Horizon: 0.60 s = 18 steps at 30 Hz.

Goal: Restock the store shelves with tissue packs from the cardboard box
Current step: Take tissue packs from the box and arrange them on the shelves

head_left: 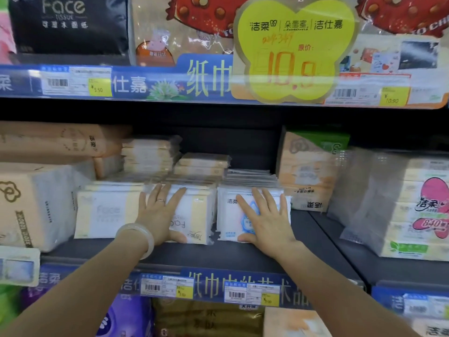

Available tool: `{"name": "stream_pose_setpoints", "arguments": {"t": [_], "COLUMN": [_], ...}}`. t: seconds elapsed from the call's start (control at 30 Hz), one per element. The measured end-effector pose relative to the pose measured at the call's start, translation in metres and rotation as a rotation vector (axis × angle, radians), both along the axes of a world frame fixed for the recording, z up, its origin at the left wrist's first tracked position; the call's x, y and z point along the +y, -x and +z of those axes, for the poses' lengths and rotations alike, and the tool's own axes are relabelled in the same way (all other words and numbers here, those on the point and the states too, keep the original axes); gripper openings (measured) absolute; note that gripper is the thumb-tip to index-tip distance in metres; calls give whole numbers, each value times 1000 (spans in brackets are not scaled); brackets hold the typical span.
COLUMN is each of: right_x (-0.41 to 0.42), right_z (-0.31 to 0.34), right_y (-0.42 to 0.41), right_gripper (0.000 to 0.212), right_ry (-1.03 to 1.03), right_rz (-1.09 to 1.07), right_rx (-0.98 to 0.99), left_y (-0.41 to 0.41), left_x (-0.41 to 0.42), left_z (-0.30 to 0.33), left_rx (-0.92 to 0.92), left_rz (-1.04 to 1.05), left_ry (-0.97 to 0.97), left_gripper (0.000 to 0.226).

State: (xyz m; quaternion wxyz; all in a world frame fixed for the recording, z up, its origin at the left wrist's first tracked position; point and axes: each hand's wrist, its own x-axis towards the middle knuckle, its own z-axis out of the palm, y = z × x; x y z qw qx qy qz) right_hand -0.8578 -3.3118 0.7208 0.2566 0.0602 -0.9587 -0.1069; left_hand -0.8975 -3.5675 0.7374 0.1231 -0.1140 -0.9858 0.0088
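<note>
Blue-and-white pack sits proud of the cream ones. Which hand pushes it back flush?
Right. The right hand already lies flat, fingers straight, on the blue-and-white pack. The left hand is pressed on the neighbouring cream Face pack and would likely need to cross over.

My left hand (159,210) is lying flat on the front of the tissue pack (192,215) standing mid-shelf (243,254); right hand (264,220) is lying flat on the pack next to it (230,215), just to the right. Another pack (107,212) is standing left of mine, touching it. Behind these, more packs are sitting in stacks (150,154). Big bundles are flanking both sides, left (36,205) & right (308,171). Price tags (167,287) are hanging on the shelf edge below my wrists.
</note>
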Motion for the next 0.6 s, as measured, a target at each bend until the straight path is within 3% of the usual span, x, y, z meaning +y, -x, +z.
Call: {"name": "stream_pose_setpoints", "arguments": {"t": [0.17, 0.33, 0.4, 0.47, 0.53, 0.6], "right_x": [-13, -12, -10, -9, -3, 0], "right_z": [-1, 4, 7, 10, 9, 8], "right_y": [2, -7, -16, -19, -12, -10], "right_gripper": [90, 98, 110, 124, 134, 145], "right_ry": [27, 109, 306, 646, 1099, 1348], "right_rz": [16, 1, -63, -176, -129, -63], "right_rx": [-68, -89, -9, 41, -5, -109], "left_y": [-3, -14, -22, -31, -39, -45], "left_x": [1, 1, 0, -2, -2, -3], "left_z": [2, 6, 5, 4, 2, 0], "left_rx": [-11, -4, 18, 37, 56, 75], "left_rz": [2, 2, -6, 4, 11, -18], "left_ry": [8, -32, -124, -215, -278, -319], "left_gripper": [122, 130, 131, 130, 129, 128]}}
